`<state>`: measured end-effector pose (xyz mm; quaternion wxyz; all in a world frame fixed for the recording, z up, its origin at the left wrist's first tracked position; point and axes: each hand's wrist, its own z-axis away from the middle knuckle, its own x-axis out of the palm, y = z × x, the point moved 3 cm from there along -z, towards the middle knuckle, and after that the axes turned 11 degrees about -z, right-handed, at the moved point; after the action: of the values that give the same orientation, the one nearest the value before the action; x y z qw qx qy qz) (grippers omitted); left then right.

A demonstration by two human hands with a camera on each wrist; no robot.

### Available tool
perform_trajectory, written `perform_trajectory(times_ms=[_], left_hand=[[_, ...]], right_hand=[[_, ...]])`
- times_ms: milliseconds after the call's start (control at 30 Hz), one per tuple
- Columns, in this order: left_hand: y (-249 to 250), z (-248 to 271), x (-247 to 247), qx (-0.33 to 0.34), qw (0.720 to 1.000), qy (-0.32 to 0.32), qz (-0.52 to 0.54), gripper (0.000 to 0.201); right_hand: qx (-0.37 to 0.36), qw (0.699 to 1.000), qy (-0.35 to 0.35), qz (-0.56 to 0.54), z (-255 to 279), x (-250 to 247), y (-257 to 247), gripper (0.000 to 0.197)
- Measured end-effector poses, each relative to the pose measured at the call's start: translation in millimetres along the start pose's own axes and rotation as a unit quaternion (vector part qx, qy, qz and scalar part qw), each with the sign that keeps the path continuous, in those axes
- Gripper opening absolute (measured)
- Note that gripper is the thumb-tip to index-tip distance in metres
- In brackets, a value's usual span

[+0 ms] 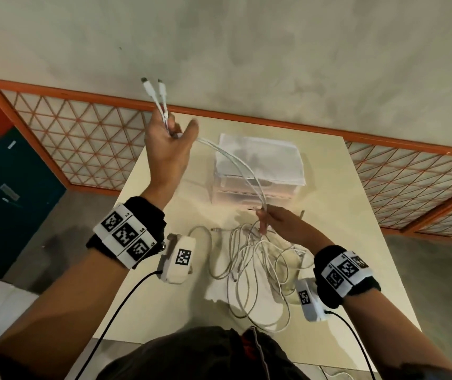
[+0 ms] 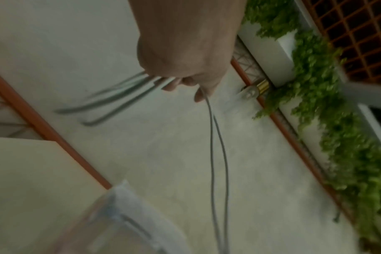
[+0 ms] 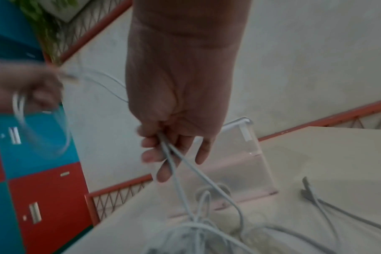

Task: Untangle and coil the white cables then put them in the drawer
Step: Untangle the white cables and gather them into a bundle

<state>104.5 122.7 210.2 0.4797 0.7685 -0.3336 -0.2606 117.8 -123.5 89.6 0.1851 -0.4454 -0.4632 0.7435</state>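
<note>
Nearest the person, a loose tangle of white cables (image 1: 252, 270) lies heaped on the pale surface (image 1: 356, 242), its loops overlapping in no clear order, with one plug end poking out just to the tangle's left. Just beyond the tangle the right hand (image 1: 277, 220) hangs above it, fingers curled round two strands (image 3: 174, 154) that rise out of the heap; in the right wrist view they pass between the fingertips and run straight down into the knot. From there the same two strands arch up and away to the left hand (image 1: 170, 144), raised well above the tangle and to its far left, which grips them near their ends so that the two plugs (image 1: 153, 89) stick up side by side past the knuckles. Beyond the tangle, at the far edge of the surface, stands a clear drawer box (image 1: 257, 171) with white sheets on top; whether its drawer is open cannot be told. This looks like the untangling step, early on: two ends are paired, but most of the length is snarled. The next move likely calls for drawing the pair through the right fingers while the heap feeds out, stopping wherever a loop catches rather than pulling a knot tight.
</note>
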Motion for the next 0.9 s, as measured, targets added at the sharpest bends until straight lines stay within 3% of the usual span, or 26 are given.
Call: perform_trajectory(times_ms=[33,67,133,200,267,300,333,400,467,567,667,733,833,900], left_hand=[[-13,1,-1,-0.014,0.994,-0.021,-0.104,0.030],[-28,2,-2,-0.032,0.970,-0.065,-0.233,0.024],[-61,9,-6,-0.085,0.873,-0.185,-0.443,0.025],[-84,17,-13,-0.118,0.785,-0.268,-0.545,0.029],[-90,23,-18,-0.117,0.742,-0.298,-0.589,0.028],[-88,24,-18,-0.105,0.752,-0.294,-0.580,0.026],[-85,23,-16,-0.083,0.787,-0.282,-0.543,0.023],[-73,25,-8,-0.022,0.882,-0.247,-0.400,0.021],[-57,34,7,0.005,0.927,-0.285,-0.244,0.029],[-36,54,29,-0.030,0.911,-0.392,-0.127,0.032],[-32,63,36,-0.033,0.904,-0.416,-0.095,0.021],[-35,57,31,-0.013,0.925,-0.370,-0.087,0.025],[-35,43,19,-0.030,0.958,-0.283,-0.030,0.032],[-29,32,10,-0.038,0.972,-0.233,0.001,0.031]], right_hand=[[-0.011,0.999,0.025,-0.017,0,-2,-2,0.029],[-0.019,0.998,0.055,-0.031,-1,-6,-7,0.024],[-0.040,0.993,0.106,-0.041,-1,-13,-25,0.015],[-0.081,0.987,0.139,-0.022,2,-24,-47,0.019],[-0.113,0.985,0.129,0.028,4,-32,-66,0.024],[-0.118,0.985,0.106,0.066,4,-33,-74,0.025],[-0.123,0.984,0.078,0.104,3,-32,-79,0.025],[-0.131,0.981,0.034,0.136,-1,-27,-87,0.025],[-0.148,0.981,0.015,0.125,-5,-17,-96,0.024],[-0.184,0.979,0.040,0.078,-7,-9,-112,0.023],[-0.189,0.978,0.082,0.016,-7,-16,-114,0.019],[-0.164,0.982,0.091,0.009,-5,-23,-102,0.025],[-0.110,0.991,0.063,0.044,-5,-26,-61,0.009],[-0.061,0.994,0.054,0.074,-6,-25,-21,0.013]])
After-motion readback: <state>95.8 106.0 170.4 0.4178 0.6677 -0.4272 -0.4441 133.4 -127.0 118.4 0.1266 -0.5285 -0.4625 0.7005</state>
